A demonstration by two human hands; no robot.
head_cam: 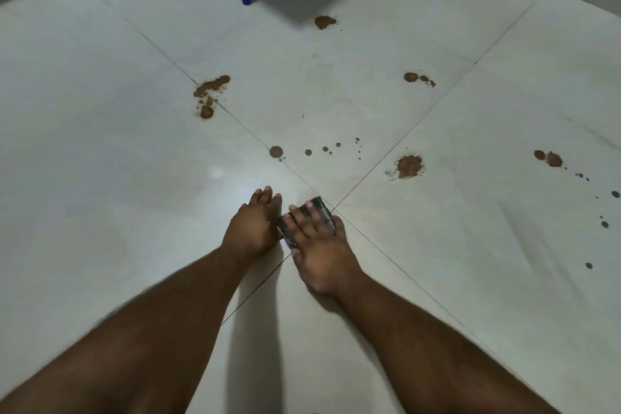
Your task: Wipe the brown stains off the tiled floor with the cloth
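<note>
Cloth (307, 217) | under right hand (319, 249) | left hand (253, 225) beside | no writing

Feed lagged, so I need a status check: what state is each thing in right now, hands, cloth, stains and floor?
Left hand: open, flat on the floor beside the cloth.
Right hand: fingers straight, pressing on the cloth.
Cloth: folded small, on the floor under the right hand.
Brown stains: unwiped, scattered ahead of the hands.
Tiled floor: glossy, stained in several spots.
</note>
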